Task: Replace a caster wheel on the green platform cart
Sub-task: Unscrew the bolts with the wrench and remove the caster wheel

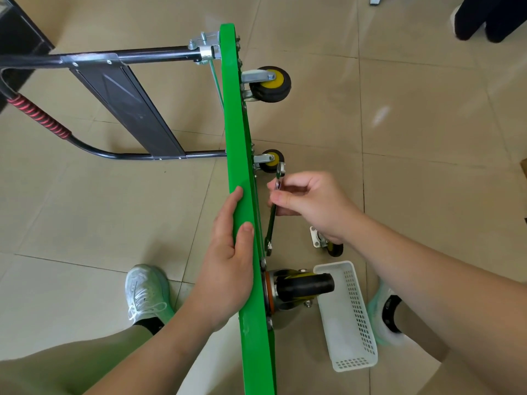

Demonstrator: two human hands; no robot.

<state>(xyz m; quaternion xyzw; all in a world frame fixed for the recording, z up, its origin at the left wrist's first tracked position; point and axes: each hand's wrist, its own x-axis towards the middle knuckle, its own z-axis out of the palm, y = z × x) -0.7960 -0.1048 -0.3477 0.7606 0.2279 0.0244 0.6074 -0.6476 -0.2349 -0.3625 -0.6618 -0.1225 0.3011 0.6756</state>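
We're on a beige tiled floor (427, 124) with dark grout lines. A white perforated plastic basket (353, 363) lies on the floor, nothing visible inside it, just beside our right sneaker (385, 317). Our left sneaker (145, 292) is well apart from it, white with white laces. Some black furniture (20, 32) sits on the floor in the far left corner, and a dark shape (490, 18) in the far right one. Can't tell what it is.

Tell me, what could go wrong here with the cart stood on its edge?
The cart balances on edge, held only by the left hand; it might tip over. The right hand pinches both a wrench and a small metal ring, which could slip and roll across the floor tiles.
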